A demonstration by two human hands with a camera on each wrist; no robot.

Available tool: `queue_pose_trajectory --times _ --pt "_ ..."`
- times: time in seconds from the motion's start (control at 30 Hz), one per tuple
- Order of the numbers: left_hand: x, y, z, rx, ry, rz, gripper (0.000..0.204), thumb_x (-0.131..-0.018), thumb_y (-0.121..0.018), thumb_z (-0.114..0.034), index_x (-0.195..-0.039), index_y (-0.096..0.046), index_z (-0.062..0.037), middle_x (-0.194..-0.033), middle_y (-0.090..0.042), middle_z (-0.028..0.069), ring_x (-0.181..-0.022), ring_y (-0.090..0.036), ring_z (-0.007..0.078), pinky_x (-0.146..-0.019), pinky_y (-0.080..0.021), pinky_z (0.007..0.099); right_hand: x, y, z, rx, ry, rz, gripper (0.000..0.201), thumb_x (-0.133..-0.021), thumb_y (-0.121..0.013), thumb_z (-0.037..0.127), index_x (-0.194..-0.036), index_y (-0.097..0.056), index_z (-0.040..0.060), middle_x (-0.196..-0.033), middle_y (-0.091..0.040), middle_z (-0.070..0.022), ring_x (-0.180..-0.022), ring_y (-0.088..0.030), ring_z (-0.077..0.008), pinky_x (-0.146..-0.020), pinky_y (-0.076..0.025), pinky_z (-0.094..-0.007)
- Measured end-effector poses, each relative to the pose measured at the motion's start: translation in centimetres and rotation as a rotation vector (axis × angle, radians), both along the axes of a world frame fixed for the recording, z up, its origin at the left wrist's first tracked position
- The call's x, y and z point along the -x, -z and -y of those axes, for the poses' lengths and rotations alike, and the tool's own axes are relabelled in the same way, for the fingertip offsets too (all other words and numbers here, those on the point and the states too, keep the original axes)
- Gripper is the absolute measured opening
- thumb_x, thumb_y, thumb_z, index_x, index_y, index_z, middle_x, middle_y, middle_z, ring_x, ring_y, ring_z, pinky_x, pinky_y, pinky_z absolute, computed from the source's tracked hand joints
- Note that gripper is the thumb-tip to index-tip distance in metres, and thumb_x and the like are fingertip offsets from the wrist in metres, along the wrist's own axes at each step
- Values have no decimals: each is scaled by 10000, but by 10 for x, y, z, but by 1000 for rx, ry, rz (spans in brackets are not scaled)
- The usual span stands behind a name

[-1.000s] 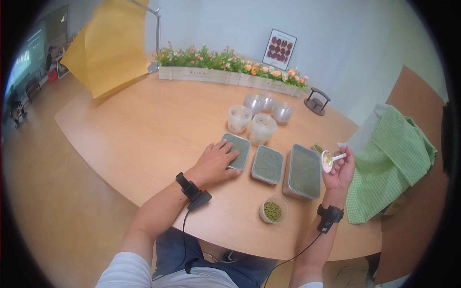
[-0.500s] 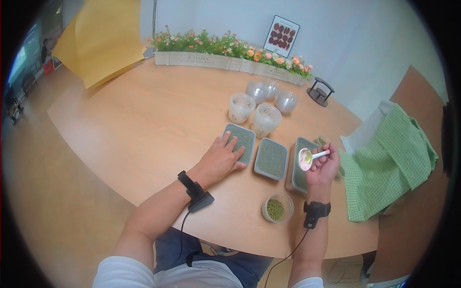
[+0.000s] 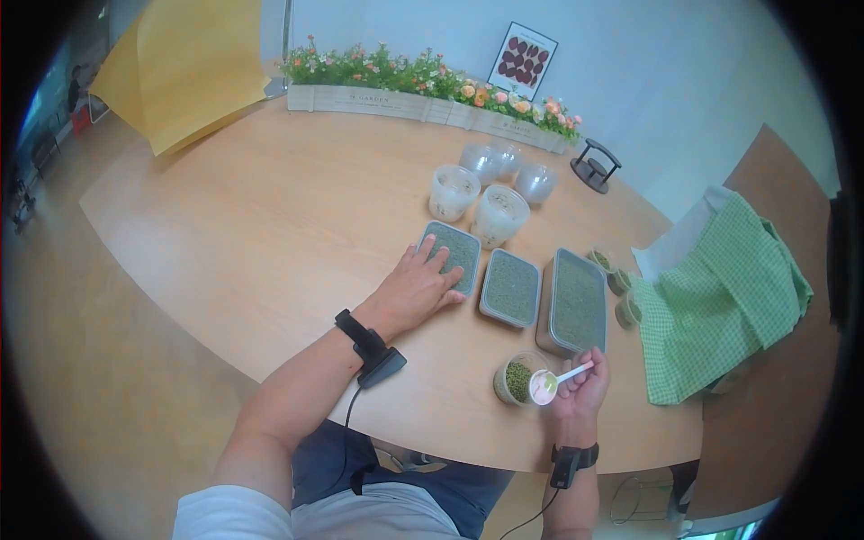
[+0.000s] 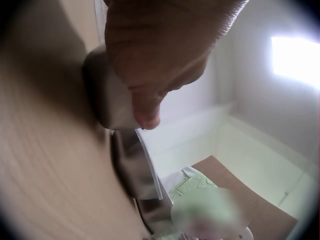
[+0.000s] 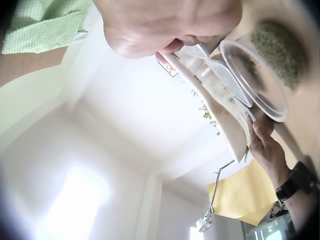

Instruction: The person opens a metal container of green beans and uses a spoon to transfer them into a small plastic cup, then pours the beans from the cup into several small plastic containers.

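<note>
My left hand (image 3: 414, 290) rests with spread, nearly straight fingers on the leftmost rectangular container (image 3: 466, 245), whose top looks grey-green. In the left wrist view, the thumb of my left hand (image 4: 160, 50) lies at that container's edge. My right hand (image 3: 585, 393) grips a white spoon (image 3: 544, 387) by its handle. Its pinkish bowl, with something light green in it, overlaps the right rim of a clear round tub of green beans (image 3: 516, 382). The right wrist view shows the spoon (image 5: 226, 122) extending from the fingers beside the tub (image 5: 282, 107).
Two more rectangular containers, a middle one (image 3: 511, 288) and a larger one (image 3: 579, 301), stand to the right. Behind are frosted cups (image 3: 500, 216) and clear cups (image 3: 536, 184). Small tubs (image 3: 627, 310) sit beside a green checked cloth (image 3: 729, 297). A flower planter (image 3: 378, 101) lines the back.
My right hand has brought the spoon left and toward me, from beside the large container to the bean tub. My left hand has stayed on its container; the head view has shifted slightly.
</note>
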State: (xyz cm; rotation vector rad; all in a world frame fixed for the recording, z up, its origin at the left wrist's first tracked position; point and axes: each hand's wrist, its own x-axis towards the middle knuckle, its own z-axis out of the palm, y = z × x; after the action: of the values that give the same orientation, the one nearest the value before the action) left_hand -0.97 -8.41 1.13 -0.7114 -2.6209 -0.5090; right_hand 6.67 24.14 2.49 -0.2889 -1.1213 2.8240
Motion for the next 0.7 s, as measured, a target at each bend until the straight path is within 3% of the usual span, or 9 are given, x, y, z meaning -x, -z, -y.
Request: queue_pose_trajectory --times 0.37,0.57,0.7 --pt "-3 -3 -1 -26 1 30 480 -1008 -544 -433 -1262 -664 -44 -1327 -576 254 -1332 -451 489 -1115 -375 549 -2 5 37 0 -151 172 301 -1020 -534 261 -746 -522 137 -511 -371 46 -411 -362 -72 -306 -274 -223" --pt "4 -3 2 -134 45 21 474 -1011 -537 -423 -1266 -650 -40 -1277 -606 257 -1277 -513 452 -1126 -384 498 15 -10 27 -16 -154 88 301 -1022 -526 254 -746 -520 135 -520 -386 48 -411 -366 -72 -308 -278 -227" --pt "0 -9 4 -330 50 -19 466 -1033 -521 -374 -1302 -591 1 -1252 -614 261 -1213 -556 437 -1097 -423 470 37 -33 23 -41 -98 17 288 -1029 -517 250 -767 -526 131 -525 -410 42 -410 -393 -69 -308 -292 -232"
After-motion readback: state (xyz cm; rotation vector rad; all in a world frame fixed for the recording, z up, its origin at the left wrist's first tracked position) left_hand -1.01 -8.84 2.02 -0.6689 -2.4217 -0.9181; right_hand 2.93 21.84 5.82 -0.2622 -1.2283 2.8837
